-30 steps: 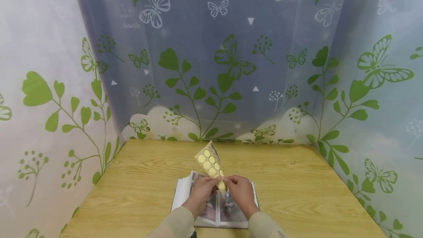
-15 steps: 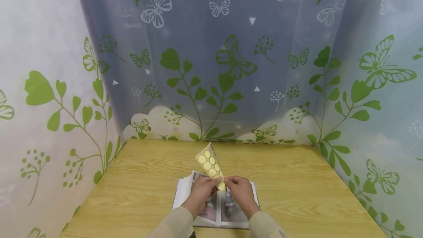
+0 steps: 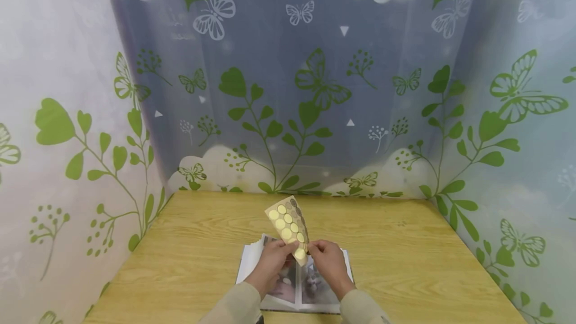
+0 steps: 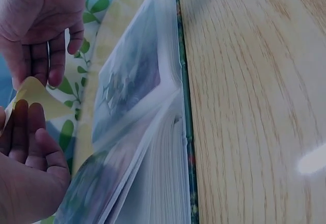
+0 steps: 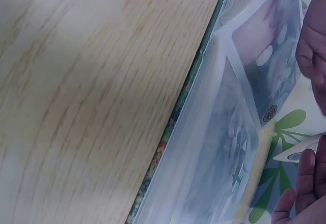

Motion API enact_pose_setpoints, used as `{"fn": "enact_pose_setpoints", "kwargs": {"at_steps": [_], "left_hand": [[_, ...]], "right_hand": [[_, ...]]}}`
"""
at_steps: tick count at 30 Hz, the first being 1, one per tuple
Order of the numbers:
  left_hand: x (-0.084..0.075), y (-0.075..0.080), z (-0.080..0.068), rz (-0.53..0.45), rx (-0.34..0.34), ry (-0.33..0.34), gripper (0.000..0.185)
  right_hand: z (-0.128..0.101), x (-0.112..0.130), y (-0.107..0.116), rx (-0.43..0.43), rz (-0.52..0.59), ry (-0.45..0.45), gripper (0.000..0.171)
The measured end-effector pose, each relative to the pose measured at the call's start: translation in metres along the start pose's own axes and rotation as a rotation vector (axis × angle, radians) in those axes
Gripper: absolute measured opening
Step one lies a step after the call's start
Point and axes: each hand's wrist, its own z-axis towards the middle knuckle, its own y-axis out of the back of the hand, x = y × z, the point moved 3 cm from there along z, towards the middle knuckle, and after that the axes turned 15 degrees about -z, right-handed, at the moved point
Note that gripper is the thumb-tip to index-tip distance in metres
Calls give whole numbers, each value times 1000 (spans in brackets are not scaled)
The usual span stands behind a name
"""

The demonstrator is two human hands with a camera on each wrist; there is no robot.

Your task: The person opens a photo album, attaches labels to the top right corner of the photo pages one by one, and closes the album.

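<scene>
My left hand pinches the lower part of a sticker sheet bearing rows of round gold stickers. At the sheet's lower right edge, my right hand has thumb and forefinger pinched on it. The sheet stands tilted and curved above an open photo album. In the left wrist view, the sheet bends between the left hand and the right hand. A dark round sticker shows at the corner of an album page in the right wrist view.
The album lies on a wood-grain table, its pages in clear sleeves with photos. Printed curtains with leaves and butterflies enclose the table at the back and both sides.
The sticker sheet has turned and flattened a little, so more of its darker right-hand stickers show. Both hands keep nearly the same place and grip.
</scene>
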Motion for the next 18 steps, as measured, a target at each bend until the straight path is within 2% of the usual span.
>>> {"fn": "enact_pose_setpoints", "kwargs": {"at_steps": [4, 11, 15, 18], "left_hand": [[1, 3, 1, 21, -29, -7, 26], [3, 8, 1, -6, -79, -3, 27], [2, 19, 1, -41, -107, -11, 31], [1, 32, 3, -85, -119, -26, 33]], "right_hand": [[1, -2, -1, -5, 23, -14, 20], [0, -12, 1, -22, 147, -122, 22], [1, -21, 6, -72, 161, -135, 23], [1, -27, 12, -101, 124, -119, 23]]}}
